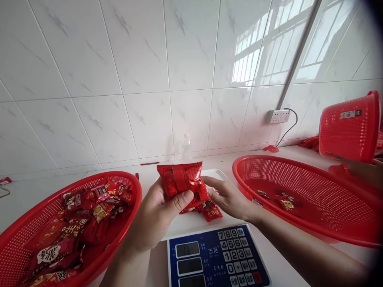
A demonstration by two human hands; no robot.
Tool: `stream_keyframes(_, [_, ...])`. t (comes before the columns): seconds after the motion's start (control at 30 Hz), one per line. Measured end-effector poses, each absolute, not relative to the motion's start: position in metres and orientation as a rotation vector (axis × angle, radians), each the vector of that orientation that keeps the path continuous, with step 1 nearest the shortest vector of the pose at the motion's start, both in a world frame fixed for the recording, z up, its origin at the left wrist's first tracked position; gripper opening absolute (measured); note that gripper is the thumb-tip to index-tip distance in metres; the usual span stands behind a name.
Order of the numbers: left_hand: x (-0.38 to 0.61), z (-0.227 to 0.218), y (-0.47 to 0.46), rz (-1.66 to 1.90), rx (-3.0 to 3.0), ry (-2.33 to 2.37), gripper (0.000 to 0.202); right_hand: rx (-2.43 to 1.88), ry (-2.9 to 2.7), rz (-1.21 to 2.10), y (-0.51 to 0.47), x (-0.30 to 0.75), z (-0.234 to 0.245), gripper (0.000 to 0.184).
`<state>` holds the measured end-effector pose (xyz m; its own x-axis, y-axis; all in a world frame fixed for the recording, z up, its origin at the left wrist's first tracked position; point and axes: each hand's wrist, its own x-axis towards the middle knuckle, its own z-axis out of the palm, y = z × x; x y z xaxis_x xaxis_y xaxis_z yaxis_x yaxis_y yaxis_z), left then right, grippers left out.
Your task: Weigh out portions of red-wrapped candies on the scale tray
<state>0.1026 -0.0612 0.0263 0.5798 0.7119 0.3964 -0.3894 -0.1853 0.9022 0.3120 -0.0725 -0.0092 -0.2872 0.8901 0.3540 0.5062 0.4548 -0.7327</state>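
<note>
A shiny red snack packet (182, 180) is held upright above the white pan of a weighing scale (214, 261). My left hand (155, 217) is closed on the packet, thumb pressed on its front. My right hand (229, 197) reaches in from the right, its fingers curled at the packet's lower right edge and touching small red packets (212, 210) lying on the scale pan. The scale's blue panel with keypad and displays sits just below my hands.
A red mesh basket (20, 235) at the left is full of red snack packets. Another red basket (302, 175) at the right holds a few packets. Another person's hand (359, 167) holds a red basket (348, 125) at the far right. A clear bottle (186, 148) stands against the tiled wall.
</note>
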Motion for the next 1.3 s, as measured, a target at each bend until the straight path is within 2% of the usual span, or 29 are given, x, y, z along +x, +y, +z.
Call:
stream_keyframes(0.13, [0.108, 0.027, -0.064, 0.942, 1.607, 0.361, 0.029, -0.960, -1.709, 0.769, -0.092, 0.304, 0.015, 0.048])
stream_keyframes(0.23, [0.112, 0.026, -0.066, 0.921, 1.663, 0.433, 0.029, -0.939, -1.623, 0.783, -0.099, 0.295, 0.023, 0.036])
stream_keyframes(0.37, [0.113, 0.023, -0.062, 0.945, 1.697, 0.519, 0.020, -0.963, -1.547, 0.498, -0.104, 0.290, 0.018, 0.021])
stream_keyframes(0.47, [0.110, 0.020, -0.054, 1.098, 1.719, 0.619, 0.023, -0.857, -1.561, 0.165, -0.109, 0.292, 0.014, 0.005])
stream_keyframes(0.6, [0.108, 0.020, -0.048, 1.037, 1.429, 0.542, 0.035, -0.774, -1.711, -0.315, -0.113, 0.297, 0.009, 0.036])
stream_keyframes(0.67, [0.109, 0.021, -0.049, 0.929, 1.317, 0.437, 0.040, -0.749, -1.811, -0.402, -0.112, 0.297, 0.004, 0.038])
stream_keyframes(0.77, [0.111, 0.022, -0.052, 0.971, 1.280, 0.405, 0.031, -0.710, -1.919, -0.443, -0.111, 0.296, -0.007, 0.039])
stream_keyframes(0.83, [0.112, 0.021, -0.053, 1.070, 1.313, 0.444, 0.023, -0.750, -1.886, -0.388, -0.111, 0.295, -0.011, 0.043])
stream_keyframes(0.9, [0.113, 0.021, -0.053, 1.171, 1.366, 0.500, 0.019, -0.819, -1.746, -0.181, -0.113, 0.293, -0.011, 0.042])
stream_keyframes(1.0, [0.114, 0.023, -0.058, 1.294, 1.499, 0.620, 0.018, -0.845, -1.542, 0.376, -0.114, 0.287, -0.002, 0.030])
stream_keyframes(1.1, [0.115, 0.024, -0.066, 1.416, 1.648, 0.700, 0.013, -0.820, -1.544, 0.864, -0.110, 0.277, 0.010, 0.034])
stream_keyframes(1.17, [0.116, 0.024, -0.071, 1.461, 1.653, 0.686, 0.013, -0.833, -1.541, 0.962, -0.107, 0.271, 0.016, 0.029])
stream_keyframes(1.3, [0.117, 0.023, -0.073, 1.315, 1.496, 0.564, 0.033, -0.749, -1.413, 0.847, -0.101, 0.265, 0.020, 0.024])
